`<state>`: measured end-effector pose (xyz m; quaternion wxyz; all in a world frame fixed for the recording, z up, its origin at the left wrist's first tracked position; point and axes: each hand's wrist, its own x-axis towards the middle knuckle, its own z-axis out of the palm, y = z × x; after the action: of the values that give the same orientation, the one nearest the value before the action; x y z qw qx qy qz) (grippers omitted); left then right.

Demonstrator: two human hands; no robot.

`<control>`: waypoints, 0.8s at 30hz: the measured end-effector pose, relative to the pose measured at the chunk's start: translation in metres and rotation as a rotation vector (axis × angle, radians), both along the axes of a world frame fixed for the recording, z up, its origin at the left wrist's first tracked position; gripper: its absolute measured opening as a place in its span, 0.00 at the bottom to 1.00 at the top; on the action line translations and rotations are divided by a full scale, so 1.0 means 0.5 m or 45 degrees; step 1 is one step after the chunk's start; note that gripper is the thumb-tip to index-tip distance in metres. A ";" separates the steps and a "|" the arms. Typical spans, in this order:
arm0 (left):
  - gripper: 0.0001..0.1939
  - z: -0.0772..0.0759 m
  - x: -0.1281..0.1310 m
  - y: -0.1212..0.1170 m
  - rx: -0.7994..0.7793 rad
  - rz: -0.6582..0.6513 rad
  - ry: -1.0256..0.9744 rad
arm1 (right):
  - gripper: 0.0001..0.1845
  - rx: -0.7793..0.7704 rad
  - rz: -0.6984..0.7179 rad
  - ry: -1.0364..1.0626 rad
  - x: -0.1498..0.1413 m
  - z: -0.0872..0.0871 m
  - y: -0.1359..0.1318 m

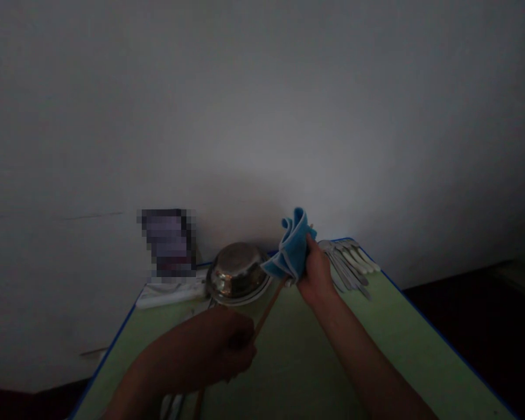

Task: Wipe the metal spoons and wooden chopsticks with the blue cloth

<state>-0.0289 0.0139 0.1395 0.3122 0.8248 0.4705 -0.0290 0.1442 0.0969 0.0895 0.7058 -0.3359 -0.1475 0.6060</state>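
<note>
My left hand (225,347) is closed around the near end of a thin brown wooden chopstick (269,309). The chopstick slants up and away to the right, into a blue cloth (292,251) with pale edging. My right hand (318,271) grips that bunched cloth around the chopstick's far part, and a small brown tip shows just past it. Both hands are raised over the table. Behind the chopstick, an upturned shiny metal bowl (238,268) rests at the table's back. The fingers of my left hand are partly in shadow.
Several spoons and other cutlery (347,262) lie at the back right of the green table (289,373). A white folded item (170,294) and a blurred-out dark object (168,242) are at the back left. More utensils (172,405) show at the near edge. A wall (262,116) stands behind.
</note>
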 end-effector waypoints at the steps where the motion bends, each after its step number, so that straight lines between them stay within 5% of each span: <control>1: 0.11 0.003 0.001 0.001 -0.010 0.009 -0.017 | 0.13 0.007 -0.005 -0.002 -0.001 0.001 -0.001; 8: 0.17 0.009 0.007 0.012 0.060 0.114 -0.174 | 0.13 0.071 0.109 -0.006 -0.025 0.011 -0.018; 16: 0.13 0.003 -0.002 0.009 -0.039 0.085 -0.166 | 0.13 0.021 0.100 0.223 0.000 0.043 -0.018; 24: 0.13 0.016 -0.036 0.011 -0.040 0.122 -0.086 | 0.10 0.061 -0.001 0.319 0.011 0.031 -0.012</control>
<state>-0.0469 0.0193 0.1473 0.3416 0.7969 0.4982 0.0064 0.1495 0.0910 0.1052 0.7268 -0.2405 -0.0725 0.6392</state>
